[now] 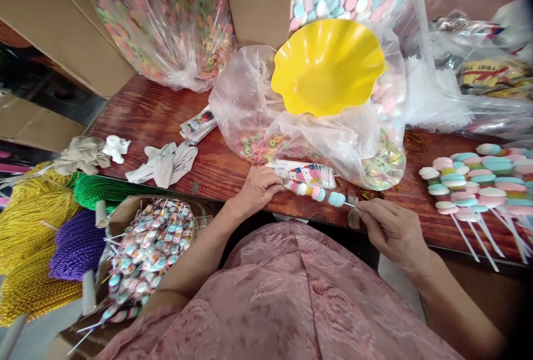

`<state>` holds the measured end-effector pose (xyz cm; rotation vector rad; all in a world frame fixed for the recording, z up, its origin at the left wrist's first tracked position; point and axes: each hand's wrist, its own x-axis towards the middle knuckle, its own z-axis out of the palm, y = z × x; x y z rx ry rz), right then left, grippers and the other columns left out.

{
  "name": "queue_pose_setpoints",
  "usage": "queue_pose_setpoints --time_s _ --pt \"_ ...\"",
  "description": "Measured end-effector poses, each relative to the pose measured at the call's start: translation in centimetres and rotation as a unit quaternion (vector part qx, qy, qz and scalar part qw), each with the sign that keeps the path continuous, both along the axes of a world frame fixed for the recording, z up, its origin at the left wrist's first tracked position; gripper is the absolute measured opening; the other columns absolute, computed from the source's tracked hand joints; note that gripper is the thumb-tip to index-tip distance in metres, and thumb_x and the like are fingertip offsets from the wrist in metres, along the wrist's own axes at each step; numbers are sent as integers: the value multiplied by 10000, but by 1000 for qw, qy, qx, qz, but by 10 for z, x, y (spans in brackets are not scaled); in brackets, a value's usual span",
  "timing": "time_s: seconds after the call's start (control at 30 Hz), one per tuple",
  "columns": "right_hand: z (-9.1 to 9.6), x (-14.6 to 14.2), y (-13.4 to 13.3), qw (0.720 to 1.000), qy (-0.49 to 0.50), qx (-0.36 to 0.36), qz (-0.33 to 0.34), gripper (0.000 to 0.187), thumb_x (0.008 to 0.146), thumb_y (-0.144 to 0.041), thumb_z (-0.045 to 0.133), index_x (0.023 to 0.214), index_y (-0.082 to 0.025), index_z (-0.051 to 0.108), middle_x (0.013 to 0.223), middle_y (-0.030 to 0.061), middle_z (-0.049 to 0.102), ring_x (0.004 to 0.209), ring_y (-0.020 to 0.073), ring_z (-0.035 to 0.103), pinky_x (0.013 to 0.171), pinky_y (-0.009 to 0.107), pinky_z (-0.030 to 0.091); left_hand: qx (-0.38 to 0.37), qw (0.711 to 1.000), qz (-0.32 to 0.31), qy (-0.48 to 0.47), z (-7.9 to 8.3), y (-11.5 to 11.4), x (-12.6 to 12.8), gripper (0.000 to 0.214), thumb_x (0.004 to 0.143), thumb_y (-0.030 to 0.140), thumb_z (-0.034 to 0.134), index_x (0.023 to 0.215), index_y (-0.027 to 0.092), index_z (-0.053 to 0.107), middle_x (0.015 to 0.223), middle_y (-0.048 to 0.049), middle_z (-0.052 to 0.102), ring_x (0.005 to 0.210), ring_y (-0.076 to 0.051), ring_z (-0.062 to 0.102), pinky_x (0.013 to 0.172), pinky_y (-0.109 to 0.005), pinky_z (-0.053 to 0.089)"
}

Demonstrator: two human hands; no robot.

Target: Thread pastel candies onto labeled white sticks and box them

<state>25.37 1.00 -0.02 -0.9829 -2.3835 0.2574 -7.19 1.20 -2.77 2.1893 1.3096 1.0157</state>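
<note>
My right hand (391, 232) pinches the white stick of a candy skewer (318, 193), which lies nearly level with its pink, white, yellow and blue sweets pointing left. My left hand (262, 187) is closed at the skewer's far tip, beside a small stack of printed wrappers (308, 174) on the table. What its fingertips hold is too small to make out. Just beyond the wrappers rests an open clear plastic bag (250, 88) with ring-shaped sweets inside. A yellow wavy-edged bowl (328, 69) sits on top of that bag.
Finished candy skewers (483, 182) lie piled at right on the wooden table (137, 110). Gloves (164, 163) and a packet (199, 125) are at left. Below stands a box of wrapped skewers (154, 249) beside yellow, green and purple cords (79, 243). A clear bin (470, 44) stands back right.
</note>
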Motion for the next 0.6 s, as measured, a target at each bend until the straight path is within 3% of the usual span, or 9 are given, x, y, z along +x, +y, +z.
queue_pose_setpoints --time_s 0.23,0.33,0.47,0.6 --pt "24 -10 11 997 -48 40 42 137 909 -115 511 972 -197 601 814 33 692 692 153 652 620 265 493 46 998 -24 30 -5 1 0 221 943 295 588 783 187 696 763 -30 664 761 -144 579 747 -287 436" --pt "28 -18 12 996 -48 41 63 164 899 -111 489 932 -211 615 762 22 678 644 150 629 568 266 459 40 998 -26 30 2 0 -1 215 940 317 586 800 194 694 866 -58 683 863 -171 598 815 -322 461" --pt "34 -18 12 999 6 -2 38 156 890 -145 517 932 -237 636 804 21 717 694 164 670 611 278 497 11 999 -49 -6 17 -2 -2 174 944 300 564 845 177 635 1139 -123 676 1121 -222 596 974 -403 462" --pt "41 -14 9 998 51 -27 21 138 881 -172 546 917 -253 652 788 18 724 661 166 680 592 284 513 -72 994 -85 -8 35 -2 0 179 960 343 523 955 175 587 962 -73 685 876 -165 638 806 -302 505"
